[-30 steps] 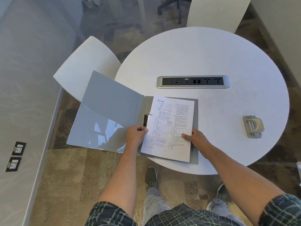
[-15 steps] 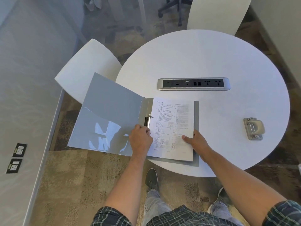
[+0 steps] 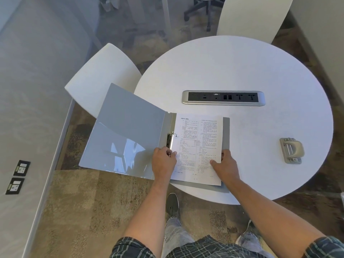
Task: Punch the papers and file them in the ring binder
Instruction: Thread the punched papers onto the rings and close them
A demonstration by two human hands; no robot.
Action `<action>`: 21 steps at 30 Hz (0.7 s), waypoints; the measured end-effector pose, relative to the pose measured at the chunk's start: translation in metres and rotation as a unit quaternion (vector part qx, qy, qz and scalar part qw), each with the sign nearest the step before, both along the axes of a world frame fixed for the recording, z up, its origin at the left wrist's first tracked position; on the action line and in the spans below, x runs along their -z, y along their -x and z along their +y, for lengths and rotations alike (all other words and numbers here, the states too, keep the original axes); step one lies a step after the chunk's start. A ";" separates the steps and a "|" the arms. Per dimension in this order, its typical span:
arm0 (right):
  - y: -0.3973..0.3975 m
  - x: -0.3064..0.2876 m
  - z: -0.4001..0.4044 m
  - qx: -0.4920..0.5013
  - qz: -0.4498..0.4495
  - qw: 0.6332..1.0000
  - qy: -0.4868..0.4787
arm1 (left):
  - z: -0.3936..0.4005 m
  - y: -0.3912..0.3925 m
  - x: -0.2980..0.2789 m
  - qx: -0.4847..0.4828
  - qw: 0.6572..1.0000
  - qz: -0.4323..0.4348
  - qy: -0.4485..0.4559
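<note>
Open grey binder [image 3: 128, 138] on the near left of the round white table [image 3: 242, 71], back cover flat on the tabletop, front cover hanging out past the table edge over the carpet. Inside, printed papers [image 3: 199, 144] lying on the back cover, left margin against the ring clip [image 3: 170, 140] at the spine, one ring through the upper hole.

Left hand [image 3: 163, 162] at the lower end of the clip, fingers curled down onto it; whether gripping the clip or just pressing, cannot tell. Right hand [image 3: 224, 162] flat on the lower right of the papers, thumb spread across the page, fingers loosely bent over the page edge, pressing rather than grasping.

Hole punch [image 3: 291, 150] near the right rim, well apart from the binder. Socket strip [image 3: 223, 98] set into the table beyond the binder. White chair [image 3: 98, 79] just beside the hanging front cover; another chair [image 3: 249, 17] at the far side.
</note>
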State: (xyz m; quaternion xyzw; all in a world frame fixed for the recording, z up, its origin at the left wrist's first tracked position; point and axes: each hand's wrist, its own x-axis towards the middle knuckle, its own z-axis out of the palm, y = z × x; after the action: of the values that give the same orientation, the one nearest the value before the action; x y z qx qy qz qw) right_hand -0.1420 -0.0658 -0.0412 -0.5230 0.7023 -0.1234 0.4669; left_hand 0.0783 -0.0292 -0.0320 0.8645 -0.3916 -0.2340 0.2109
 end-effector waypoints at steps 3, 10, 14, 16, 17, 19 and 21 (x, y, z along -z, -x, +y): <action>0.002 -0.002 0.001 -0.002 0.046 0.999 0.006 | 0.000 0.003 -0.001 0.007 1.000 0.002 -0.004; 0.013 0.000 0.003 0.048 0.144 0.988 0.028 | 0.002 0.024 -0.003 0.039 0.999 0.029 -0.014; 0.027 0.002 0.005 0.094 0.156 0.983 0.028 | 0.002 0.042 -0.002 0.066 0.997 0.042 -0.017; 0.032 0.003 0.006 0.102 0.173 0.979 0.035 | 0.002 0.050 -0.001 0.079 0.995 0.051 -0.017; 0.033 0.004 0.006 0.101 0.194 0.975 0.044 | 0.002 0.052 -0.001 0.082 0.995 0.055 -0.019; 0.034 0.008 0.006 0.095 0.258 0.959 0.067 | 0.000 0.055 -0.001 0.086 0.994 0.064 -0.024; 0.032 0.010 0.008 0.089 0.307 0.943 0.087 | 0.000 0.057 0.000 0.090 0.993 0.072 -0.027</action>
State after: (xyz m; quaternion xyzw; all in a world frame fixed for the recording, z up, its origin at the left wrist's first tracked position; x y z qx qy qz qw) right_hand -0.1740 -0.0583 -0.0508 -0.5096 0.8418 -0.0588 0.1682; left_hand 0.0210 -0.0295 -0.0317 0.8123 -0.4451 -0.3237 0.1933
